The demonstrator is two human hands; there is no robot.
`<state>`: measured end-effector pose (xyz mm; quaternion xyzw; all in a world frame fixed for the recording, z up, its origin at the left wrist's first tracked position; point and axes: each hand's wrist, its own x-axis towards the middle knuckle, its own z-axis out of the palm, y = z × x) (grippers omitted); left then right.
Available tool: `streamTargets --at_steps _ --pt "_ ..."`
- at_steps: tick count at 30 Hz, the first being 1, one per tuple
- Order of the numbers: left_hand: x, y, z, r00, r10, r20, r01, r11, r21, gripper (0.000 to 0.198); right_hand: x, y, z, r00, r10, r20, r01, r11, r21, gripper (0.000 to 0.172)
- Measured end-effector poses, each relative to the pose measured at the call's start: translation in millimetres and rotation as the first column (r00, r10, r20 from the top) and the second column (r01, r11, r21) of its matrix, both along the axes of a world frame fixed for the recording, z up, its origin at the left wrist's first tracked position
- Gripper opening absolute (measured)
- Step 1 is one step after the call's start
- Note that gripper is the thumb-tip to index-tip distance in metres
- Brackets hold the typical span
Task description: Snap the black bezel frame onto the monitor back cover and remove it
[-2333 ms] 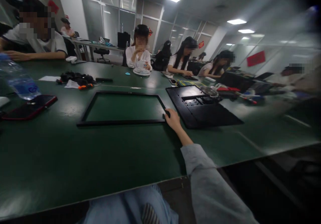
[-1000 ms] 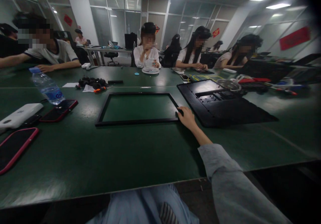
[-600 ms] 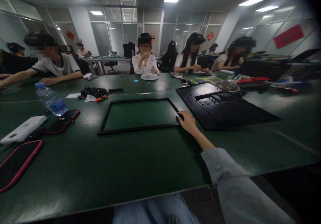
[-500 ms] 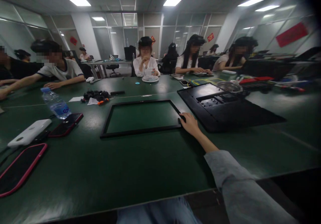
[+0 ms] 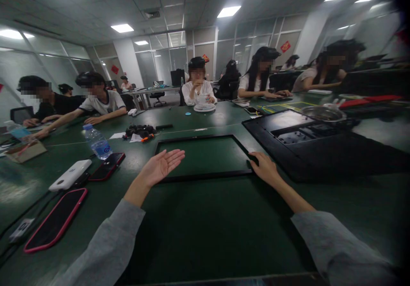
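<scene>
Over the near left corner of a thin black rectangular frame (image 5: 211, 175), lying flat on a dark green surface (image 5: 205, 230): holds the left hand (image 5: 160, 166) palm up, fingers released and spread, gripping nothing, clear of the rail. Lays the right hand (image 5: 264, 166) on the frame's near right corner, fingers (image 5: 254, 156) bent over the rail and touching it; cannot tell whether clamped on it or only resting.

Just right of the frame: a large black plastic back panel (image 5: 320, 149), with a shallow steel bowl (image 5: 323, 113) at its far side. Left of the frame: a clear plastic water bottle with a blue label (image 5: 98, 143), a red-cased phone (image 5: 107, 166), a white power bank (image 5: 70, 175) and, nearer the viewer, a pink-edged phone with a dark screen (image 5: 56, 220). Beyond the frame's far left corner: a heap of small black parts (image 5: 139, 130). Beyond the far rail: a small round white fan (image 5: 204, 106), and other people seated well apart from the frame.
</scene>
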<state>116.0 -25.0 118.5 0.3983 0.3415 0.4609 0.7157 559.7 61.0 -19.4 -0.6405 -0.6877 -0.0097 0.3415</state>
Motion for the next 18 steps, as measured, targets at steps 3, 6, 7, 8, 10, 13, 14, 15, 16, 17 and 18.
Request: streamTargets --at_steps 3,6,7,8,10,13,14,15,16,17,18 --pt "0 6 -13.0 0.998 0.017 -0.059 -0.014 0.999 0.039 0.046 1 2 0.5 1.0 -0.009 0.007 0.01 1.0 -0.025 0.04" --pt "-5 8 -20.2 0.994 0.054 -0.098 -0.046 0.995 0.087 0.043 2 4 0.7 1.0 -0.012 0.01 0.012 0.999 -0.033 0.04" --pt "-7 9 -23.3 0.99 0.083 -0.114 -0.072 0.992 0.101 0.043 2 4 0.6 1.0 -0.011 0.009 0.011 0.999 -0.03 0.04" --pt "-8 9 -26.7 0.982 0.129 -0.14 -0.113 0.987 0.118 0.043 2 5 0.6 1.0 -0.009 0.007 0.009 1.0 -0.026 0.04" --pt "-12 9 -34.1 0.936 0.246 -0.252 -0.201 0.96 0.194 0.047 2 5 1.6 1.0 -0.001 0.0 0.001 1.0 -0.026 0.041" --pt "-20 5 -44.1 0.767 0.349 -0.538 -0.133 0.907 0.4 0.054 4 3 8.0 0.999 -0.049 0.006 0.049 0.999 -0.024 0.042" --pt "-23 2 -47.0 0.689 0.347 -0.636 -0.036 0.893 0.448 0.055 7 2 11.7 0.996 -0.091 0.013 0.092 0.996 -0.011 0.043" --pt "-26 -1 -49.9 0.606 0.328 -0.725 0.078 0.882 0.465 0.054 11 0 16.0 0.989 -0.148 0.015 0.148 0.989 0.014 0.045" --pt "-29 -4 -52.9 0.519 0.318 -0.794 0.177 0.868 0.463 0.054 18 -2 20.7 0.976 -0.218 0.006 0.217 0.975 0.046 0.047" --pt "-33 -6 -55.8 0.43 0.323 -0.843 0.253 0.853 0.457 0.053 26 -5 25.3 0.954 -0.3 -0.023 0.301 0.95 0.084 0.05" --pt "-37 -8 -58.7 0.349 0.335 -0.875 0.306 0.842 0.445 0.054 36 -8 29.5 0.919 -0.388 -0.066 0.393 0.91 0.129 0.053"
